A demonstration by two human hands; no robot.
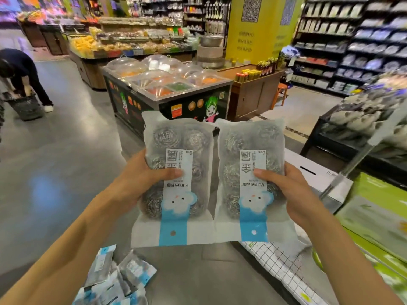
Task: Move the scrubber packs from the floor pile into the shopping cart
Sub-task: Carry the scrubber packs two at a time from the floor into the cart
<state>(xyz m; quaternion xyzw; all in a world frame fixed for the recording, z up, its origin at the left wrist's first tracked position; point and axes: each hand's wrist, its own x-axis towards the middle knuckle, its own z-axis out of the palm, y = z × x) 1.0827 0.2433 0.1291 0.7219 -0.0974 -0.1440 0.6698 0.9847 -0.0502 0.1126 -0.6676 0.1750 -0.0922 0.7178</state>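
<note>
I hold two scrubber packs side by side at chest height, both upside down, with steel wool balls behind clear plastic and a blue-white label. My left hand grips the left pack, thumb across its label. My right hand grips the right pack the same way. The floor pile of packs lies at the bottom left, below my left forearm. At the right stands the dark wire shopping cart, with several scrubber packs heaped in it.
White and green boxes and a checked sheet lie at the lower right. A food counter with clear domes stands ahead. A person bends over a basket at far left. Shelves line the right wall.
</note>
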